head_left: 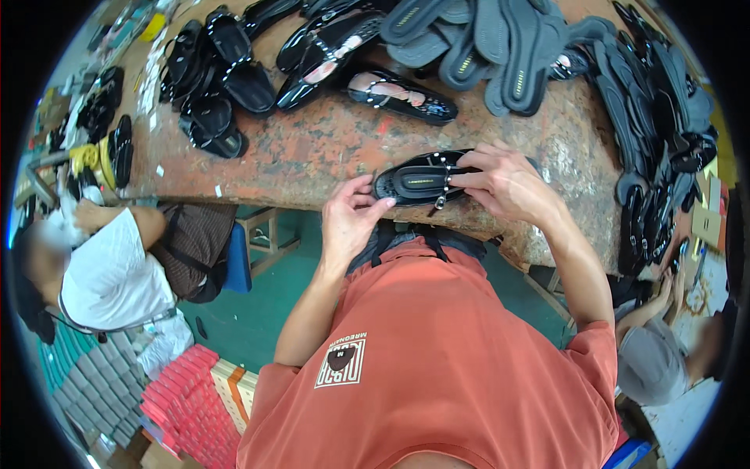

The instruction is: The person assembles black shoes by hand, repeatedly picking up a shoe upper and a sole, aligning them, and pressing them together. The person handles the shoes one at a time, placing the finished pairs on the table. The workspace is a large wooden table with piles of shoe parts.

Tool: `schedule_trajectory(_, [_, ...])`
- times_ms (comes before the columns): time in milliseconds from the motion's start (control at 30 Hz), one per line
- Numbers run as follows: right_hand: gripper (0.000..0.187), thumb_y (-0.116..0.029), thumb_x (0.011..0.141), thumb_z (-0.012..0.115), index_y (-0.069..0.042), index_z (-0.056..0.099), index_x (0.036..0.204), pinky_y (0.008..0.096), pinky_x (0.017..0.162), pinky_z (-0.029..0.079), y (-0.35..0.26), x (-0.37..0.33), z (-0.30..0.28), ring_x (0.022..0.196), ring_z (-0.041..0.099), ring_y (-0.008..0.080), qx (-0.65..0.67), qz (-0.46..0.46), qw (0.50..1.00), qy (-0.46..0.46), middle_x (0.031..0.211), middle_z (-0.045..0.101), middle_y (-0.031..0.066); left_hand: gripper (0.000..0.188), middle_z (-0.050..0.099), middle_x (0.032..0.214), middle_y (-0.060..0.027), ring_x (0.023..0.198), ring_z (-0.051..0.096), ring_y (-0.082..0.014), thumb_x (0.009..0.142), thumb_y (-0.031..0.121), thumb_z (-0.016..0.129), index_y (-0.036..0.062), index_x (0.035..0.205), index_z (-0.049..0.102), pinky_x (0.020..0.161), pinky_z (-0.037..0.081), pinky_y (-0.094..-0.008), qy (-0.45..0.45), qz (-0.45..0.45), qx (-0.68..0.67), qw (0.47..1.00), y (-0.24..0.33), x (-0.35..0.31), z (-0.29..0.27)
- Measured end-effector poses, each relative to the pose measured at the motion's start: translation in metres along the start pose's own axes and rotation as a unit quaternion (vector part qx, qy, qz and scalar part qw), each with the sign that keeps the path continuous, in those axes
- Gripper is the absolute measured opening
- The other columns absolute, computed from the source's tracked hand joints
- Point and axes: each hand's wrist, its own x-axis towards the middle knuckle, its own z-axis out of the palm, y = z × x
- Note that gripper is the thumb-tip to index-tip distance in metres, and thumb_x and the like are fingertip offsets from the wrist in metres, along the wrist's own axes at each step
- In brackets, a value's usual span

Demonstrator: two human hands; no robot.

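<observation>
A black shiny shoe (384, 187) with a studded strap lies near the table's front edge, its heel end to the left. A dark insole (422, 182) with a small gold mark sits in it; its front part is hidden under the strap and my fingers. My left hand (351, 213) grips the shoe's heel end between thumb and fingers. My right hand (500, 181) is closed over the strap and front part, hiding much of the toe; its fingertips press at the strap. Beyond the shoe lies another black shoe (437, 109) with pink showing inside.
Dark grey insoles (522, 74) are heaped at the far side of the worn table (297, 168). Black shoes (246, 82) lie at the far left; more insoles and shoes (656, 148) crowd the right end. One person (113, 270) sits at left, another (656, 356) at right.
</observation>
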Motion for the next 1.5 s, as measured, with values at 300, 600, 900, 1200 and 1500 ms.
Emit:
schedule_trajectory(300, [0.029, -0.012, 0.084, 0.080, -0.011, 0.083, 0.113, 0.0441, 0.096, 0.051, -0.001, 0.022, 0.025, 0.108, 0.067, 0.0303, 0.036, -0.020, 0.999, -0.016, 0.110, 0.073, 0.0092, 0.050, 0.074, 0.098, -0.0066, 0.092, 0.072, -0.0110, 0.090, 0.001, 0.086, -0.0067, 0.135, 0.067, 0.082, 0.061, -0.0258, -0.024, -0.040, -0.110, 0.993, 0.003, -0.007, 0.000])
schedule_trajectory(600, [0.027, -0.015, 0.086, 0.076, -0.015, 0.084, 0.111, 0.0433, 0.096, 0.048, -0.012, 0.026, 0.036, 0.108, 0.066, 0.0274, -0.045, 0.015, 0.999, -0.022, 0.104, 0.070, 0.0078, 0.038, 0.074, 0.093, -0.0050, 0.078, 0.068, -0.0084, 0.088, 0.008, 0.088, -0.0035, 0.120, 0.072, 0.073, 0.058, -0.0269, 0.011, -0.018, 0.032, 0.999, 0.020, 0.001, 0.007])
schedule_trajectory(900, [0.047, -0.021, 0.081, 0.084, -0.019, 0.080, 0.127, 0.0420, 0.096, 0.046, -0.025, 0.030, 0.024, 0.111, 0.061, 0.0286, -0.125, 0.014, 0.989, -0.073, 0.115, 0.063, 0.0098, 0.046, 0.067, 0.132, -0.0157, 0.105, 0.066, -0.0295, 0.086, 0.025, 0.087, 0.0032, 0.123, 0.073, 0.091, 0.058, -0.0440, -0.084, 0.376, 0.302, 0.872, 0.037, 0.029, -0.003])
schedule_trajectory(1200, [0.042, -0.014, 0.092, 0.084, 0.002, 0.072, 0.129, 0.0326, 0.063, 0.060, -0.013, -0.053, 0.020, 0.080, 0.079, 0.0189, 0.533, 0.472, 0.682, 0.167, 0.099, 0.082, 0.0133, 0.078, 0.046, 0.169, 0.0008, 0.115, 0.055, -0.0275, 0.081, 0.030, 0.087, 0.0119, 0.152, 0.061, 0.110, 0.051, -0.0422, -0.290, 0.420, 0.400, 0.761, 0.043, 0.035, 0.000])
schedule_trajectory(1500, [0.040, -0.015, 0.083, 0.078, -0.004, 0.070, 0.121, 0.0446, 0.064, 0.059, -0.064, 0.012, 0.063, 0.073, 0.073, 0.0334, -0.162, 0.296, 0.938, 0.079, 0.090, 0.070, 0.0097, 0.067, 0.060, 0.143, -0.0030, 0.121, 0.054, -0.0295, 0.071, 0.025, 0.087, 0.0147, 0.136, 0.071, 0.100, 0.053, -0.0422, -0.261, 0.433, 0.466, 0.726, 0.055, 0.037, 0.019])
